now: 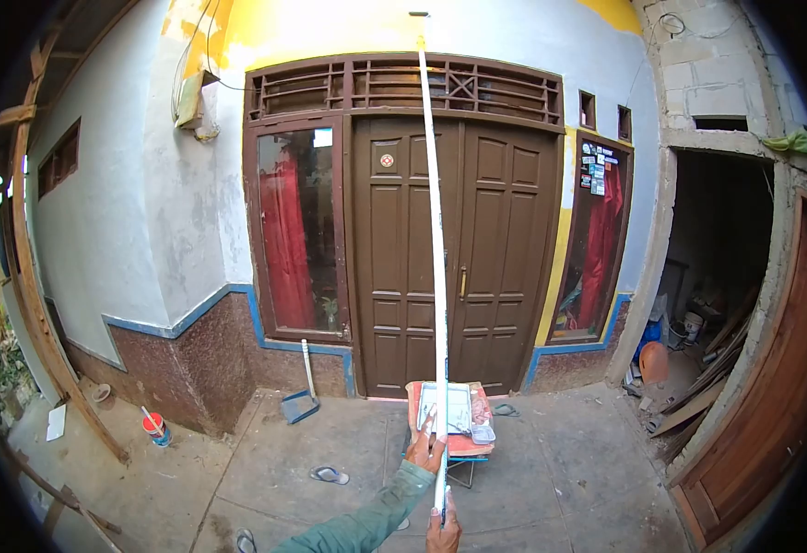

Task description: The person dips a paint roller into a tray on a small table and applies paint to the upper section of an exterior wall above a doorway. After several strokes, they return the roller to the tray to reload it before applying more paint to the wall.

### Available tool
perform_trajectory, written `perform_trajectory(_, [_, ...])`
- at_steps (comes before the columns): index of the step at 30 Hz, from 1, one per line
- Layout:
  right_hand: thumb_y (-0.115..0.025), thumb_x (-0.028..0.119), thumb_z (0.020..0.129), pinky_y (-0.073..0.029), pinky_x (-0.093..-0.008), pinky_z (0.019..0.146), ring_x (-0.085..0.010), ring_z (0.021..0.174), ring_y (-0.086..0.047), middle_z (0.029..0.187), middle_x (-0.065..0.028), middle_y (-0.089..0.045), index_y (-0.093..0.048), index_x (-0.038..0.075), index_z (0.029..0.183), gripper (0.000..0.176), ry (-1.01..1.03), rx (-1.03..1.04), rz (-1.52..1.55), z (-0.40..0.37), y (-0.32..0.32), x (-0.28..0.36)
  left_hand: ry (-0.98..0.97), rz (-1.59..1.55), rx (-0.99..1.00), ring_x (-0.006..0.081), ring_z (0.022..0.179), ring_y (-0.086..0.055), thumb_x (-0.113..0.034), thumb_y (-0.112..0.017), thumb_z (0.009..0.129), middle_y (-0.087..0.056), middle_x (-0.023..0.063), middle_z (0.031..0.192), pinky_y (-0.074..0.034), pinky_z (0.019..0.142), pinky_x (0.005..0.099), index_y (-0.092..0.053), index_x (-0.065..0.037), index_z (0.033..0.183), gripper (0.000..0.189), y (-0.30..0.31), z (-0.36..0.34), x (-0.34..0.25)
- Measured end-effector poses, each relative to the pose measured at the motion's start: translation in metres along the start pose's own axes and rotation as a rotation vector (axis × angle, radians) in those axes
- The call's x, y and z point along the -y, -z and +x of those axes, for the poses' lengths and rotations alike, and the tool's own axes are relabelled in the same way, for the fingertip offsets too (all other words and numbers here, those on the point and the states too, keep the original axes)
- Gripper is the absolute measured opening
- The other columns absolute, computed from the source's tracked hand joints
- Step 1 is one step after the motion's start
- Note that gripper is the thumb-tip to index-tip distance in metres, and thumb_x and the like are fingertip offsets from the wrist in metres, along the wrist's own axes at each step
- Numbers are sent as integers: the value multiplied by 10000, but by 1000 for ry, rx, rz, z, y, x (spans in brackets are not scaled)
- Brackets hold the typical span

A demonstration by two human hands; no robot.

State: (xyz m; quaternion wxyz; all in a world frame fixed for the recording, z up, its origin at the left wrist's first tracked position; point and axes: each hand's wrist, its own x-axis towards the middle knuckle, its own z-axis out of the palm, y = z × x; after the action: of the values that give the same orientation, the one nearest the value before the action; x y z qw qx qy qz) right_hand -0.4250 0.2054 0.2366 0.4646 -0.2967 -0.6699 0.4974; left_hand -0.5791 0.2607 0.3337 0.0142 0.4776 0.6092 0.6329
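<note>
A long white extension pole (437,249) rises from my hands past the double door to the wall above. Its far end has a yellow tip (421,42), near a small dark piece I cannot make out clearly. My left hand (425,451), at the end of a green sleeve, is closed round the pole from the left. Lower down, my right hand (443,533) grips the pole near its bottom end. Beyond my left hand, a white paint tray (457,410) lies on a small stool with a reddish top (477,449), beside a small clear container (483,434).
Brown double doors (505,230) stand shut ahead between windows with red curtains. A blue dustpan (300,406), a flip-flop (329,475) and a red bucket (154,425) are on the concrete floor. Planks (712,369) lean in the right doorway; a wooden post (30,240) stands left.
</note>
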Motion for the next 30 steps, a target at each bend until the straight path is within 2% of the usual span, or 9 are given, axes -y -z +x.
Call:
perform_trajectory(9, [-455, 245, 1003, -500, -435, 800, -387, 948, -645, 1100, -257, -632, -441, 51, 1401, 443, 51, -40, -54, 69, -23, 34, -81, -27, -16, 121, 655, -609, -175, -539, 966, -636, 58, 722, -507, 662, 294, -270, -93, 1507, 609, 16, 86, -39])
perform_trajectory(10, [-492, 230, 981, -489, -365, 624, -243, 651, -612, 780, -146, -630, -423, 33, 1410, 477, 83, -67, -101, 75, -22, 65, -66, -76, -1, 115, 649, -602, -174, -540, 964, -631, 54, 716, -504, 664, 288, -274, -97, 1508, 610, 19, 97, -48])
perform_trajectory(13, [-497, 238, 982, -450, -333, 539, -157, 554, -530, 650, -76, -550, -445, 19, 1392, 468, 223, -134, -48, 100, -34, 75, -232, 53, -75, 95, 639, -587, -175, -547, 957, -618, 43, 694, -495, 665, 276, -287, -104, 1506, 612, 21, 124, -39])
perform_trajectory(15, [-499, 238, 980, -453, -344, 544, -169, 558, -542, 655, -84, -558, -447, 14, 1389, 470, 233, -144, -47, 115, -39, 76, -85, -51, -9, 89, 644, -593, -186, -554, 952, -611, 43, 668, -493, 658, 276, -291, -101, 1504, 616, 31, 139, -68])
perform_trajectory(19, [-499, 211, 978, -462, -342, 560, -178, 578, -557, 660, -84, -565, -445, 13, 1391, 461, 385, -188, -176, 149, -47, 77, -149, -208, -20, 96, 570, -588, -200, -550, 957, -610, 31, 649, -499, 566, 279, -289, -103, 1505, 614, 31, 173, -73])
perform_trajectory(21, [-467, 191, 982, -510, -408, 816, -383, 969, -663, 1103, -269, -643, -427, 3, 1399, 459, 356, -129, -127, 153, -46, 123, -174, -231, -17, 99, 541, -579, -192, -542, 963, -606, 25, 645, -501, 537, 277, -286, -106, 1506, 607, 33, 191, -79])
perform_trajectory(25, [-473, 188, 983, -511, -390, 788, -331, 915, -671, 1037, -252, -659, -418, 20, 1414, 466, 195, -63, -62, 171, -48, 161, -191, -250, -3, 104, 553, -594, -201, -551, 956, -621, 37, 640, -507, 546, 280, -280, -112, 1508, 621, 34, 227, -77])
perform_trajectory(29, [-467, 187, 987, -506, -395, 778, -320, 880, -666, 1072, -254, -643, -423, 31, 1416, 459, 295, -94, -83, 200, -54, 168, -253, -173, -58, 119, 581, -617, -180, -558, 943, -668, 68, 730, -517, 563, 289, -295, -109, 1499, 619, 35, 260, -83])
perform_trajectory(30, [-477, 131, 972, -441, -289, 530, -97, 550, -463, 776, -70, -578, -429, 16, 1410, 456, 501, -198, -140, 214, -60, 160, -255, -199, -43, 121, 581, -615, -181, -556, 944, -664, 67, 726, -518, 564, 290, -294, -110, 1500, 619, 37, 265, -89])
